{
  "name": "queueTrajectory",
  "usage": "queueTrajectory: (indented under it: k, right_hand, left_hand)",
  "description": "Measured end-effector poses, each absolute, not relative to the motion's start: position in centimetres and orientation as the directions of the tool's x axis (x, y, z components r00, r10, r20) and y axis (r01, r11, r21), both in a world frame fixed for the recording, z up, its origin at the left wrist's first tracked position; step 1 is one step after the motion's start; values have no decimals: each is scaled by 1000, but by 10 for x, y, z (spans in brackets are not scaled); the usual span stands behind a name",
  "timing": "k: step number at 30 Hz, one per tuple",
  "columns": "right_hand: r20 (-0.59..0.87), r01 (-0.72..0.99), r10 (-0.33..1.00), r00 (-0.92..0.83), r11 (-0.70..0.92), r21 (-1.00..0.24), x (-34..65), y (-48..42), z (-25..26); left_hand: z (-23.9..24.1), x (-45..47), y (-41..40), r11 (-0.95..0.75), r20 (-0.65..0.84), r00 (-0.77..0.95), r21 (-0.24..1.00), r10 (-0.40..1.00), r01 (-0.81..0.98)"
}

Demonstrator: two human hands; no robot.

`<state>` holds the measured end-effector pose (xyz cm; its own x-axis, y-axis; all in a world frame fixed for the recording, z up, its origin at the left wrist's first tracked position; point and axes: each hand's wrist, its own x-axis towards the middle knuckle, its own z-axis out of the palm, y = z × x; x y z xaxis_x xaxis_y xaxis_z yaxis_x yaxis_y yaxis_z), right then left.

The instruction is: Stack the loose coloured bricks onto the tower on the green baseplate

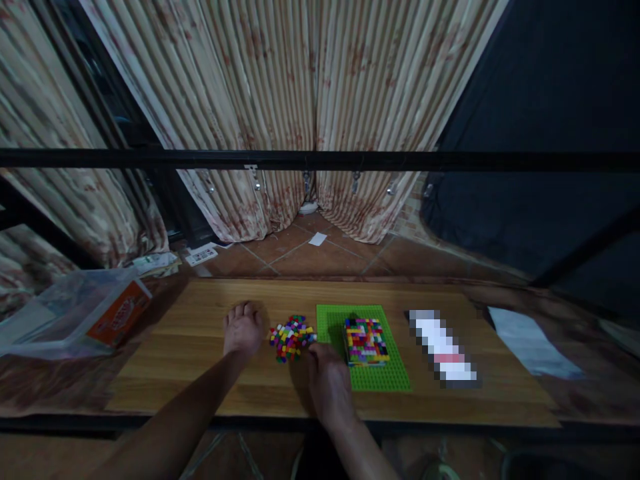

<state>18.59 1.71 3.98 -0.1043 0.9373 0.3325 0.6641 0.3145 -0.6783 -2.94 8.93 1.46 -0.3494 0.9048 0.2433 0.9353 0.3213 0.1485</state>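
Note:
My left hand lies on the wooden table, left of a loose pile of small coloured toy bricks. Its fingers rest on the tabletop and hold nothing that I can see. At the pile's right edge, my right hand has thumb and fingers pressed together. Whatever is in that pinch, if anything, is too small to make out. Just right of this hand, a green studded baseplate carries a stacked block of multicoloured bricks, its top a patchwork of colours.
Right of the baseplate lies a pixelated, slanted oblong, with a white sheet beyond it. A clear plastic bin with an orange label stands at the left. A dark horizontal bar crosses before the curtains.

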Motion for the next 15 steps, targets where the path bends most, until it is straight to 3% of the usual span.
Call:
queueTrajectory:
  k: [8,15]
  right_hand:
    - [278,514,949,148,166,-841,264,5,47]
    - [249,629,944,217,60,-775,291,31,51]
  left_hand:
    - [14,-30,90,322,246,-348,140,905,936]
    - [15,-30,90,326,239,-350,136,906,936]
